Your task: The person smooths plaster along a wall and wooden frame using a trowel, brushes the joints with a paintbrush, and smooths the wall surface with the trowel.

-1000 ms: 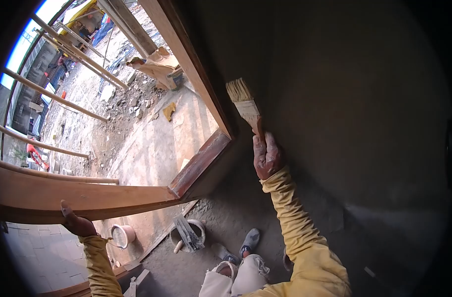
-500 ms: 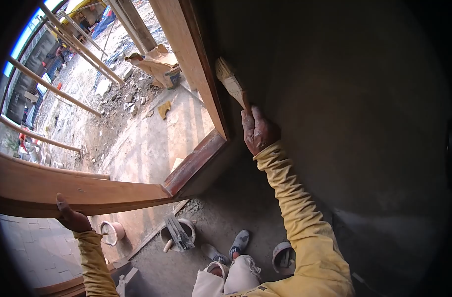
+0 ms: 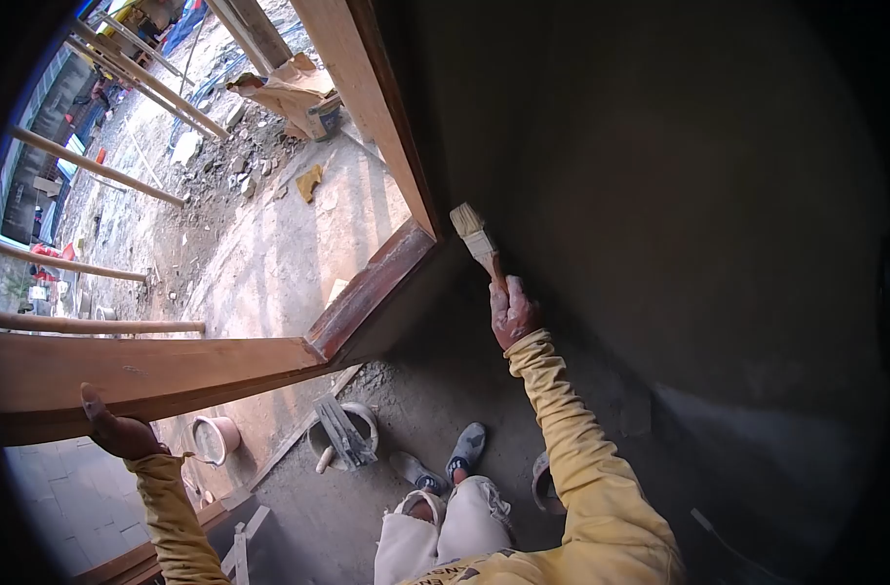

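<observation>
My right hand (image 3: 515, 312) is closed round the handle of a flat paintbrush (image 3: 480, 244), its pale bristles pointing up and to the left. The bristles are close to the dark grey wall (image 3: 640, 224), just right of the lower corner of a wooden window frame (image 3: 162, 369). At the lower left, my left hand (image 3: 123, 431) grips the edge of that frame, thumb up on its face and the other fingers partly hidden. A reddish-brown sill piece (image 3: 375, 283) joins the frame's two longer members.
On the floor near my feet stand a bucket (image 3: 372, 421) with a long grey tool across it, a pinkish bucket (image 3: 228, 436) and a darker bucket (image 3: 544, 485). Through the opening are bamboo poles (image 3: 103, 173), rubble (image 3: 238, 175) and a brown paper bag (image 3: 294, 93).
My right hand has brought the paintbrush down along the wall, from beside the upright to near the frame's lower corner. My left hand keeps hold of the frame; the view has shifted slightly.
</observation>
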The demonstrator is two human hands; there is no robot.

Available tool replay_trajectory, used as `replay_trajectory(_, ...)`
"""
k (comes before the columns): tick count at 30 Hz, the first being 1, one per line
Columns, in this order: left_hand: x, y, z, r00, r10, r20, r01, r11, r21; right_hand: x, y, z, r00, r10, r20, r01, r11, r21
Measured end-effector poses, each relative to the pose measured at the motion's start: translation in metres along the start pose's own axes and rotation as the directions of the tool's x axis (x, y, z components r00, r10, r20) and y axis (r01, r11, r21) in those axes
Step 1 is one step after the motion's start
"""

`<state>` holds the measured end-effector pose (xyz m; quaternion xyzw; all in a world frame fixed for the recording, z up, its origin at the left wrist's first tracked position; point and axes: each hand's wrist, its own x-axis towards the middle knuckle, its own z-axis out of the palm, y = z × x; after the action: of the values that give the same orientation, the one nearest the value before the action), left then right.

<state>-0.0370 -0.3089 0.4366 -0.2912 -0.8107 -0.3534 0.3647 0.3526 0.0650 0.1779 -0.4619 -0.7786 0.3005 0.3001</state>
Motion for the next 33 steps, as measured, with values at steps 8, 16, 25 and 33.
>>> replay_trajectory(8, 0.007, -0.027, -0.012, 0.917, 0.394, 0.067, -0.392, 0.853, 0.345, 0.095, -0.058, -0.005, 0.874, -0.371, -0.313, 0.388, 0.922, -0.011)
replay_trajectory(16, 0.012, -0.004, -0.014, 0.835, 0.542, 0.095, -0.530, 0.745, 0.404, 0.071, 0.023, 0.060, 0.971, -0.203, -0.125, 0.195, 0.978, -0.073)
replay_trajectory(25, 0.014, -0.007, -0.016, 0.986, -0.163, -0.044, 0.145, 0.952, -0.268, 0.018, 0.133, 0.137, 0.999, -0.011, 0.033, 0.011, 1.000, -0.011)
replay_trajectory(33, 0.013, 0.008, -0.011, 0.986, -0.152, -0.070, 0.132, 0.964, -0.229, -0.003, 0.087, 0.085, 0.996, 0.003, -0.084, -0.007, 0.999, -0.046)
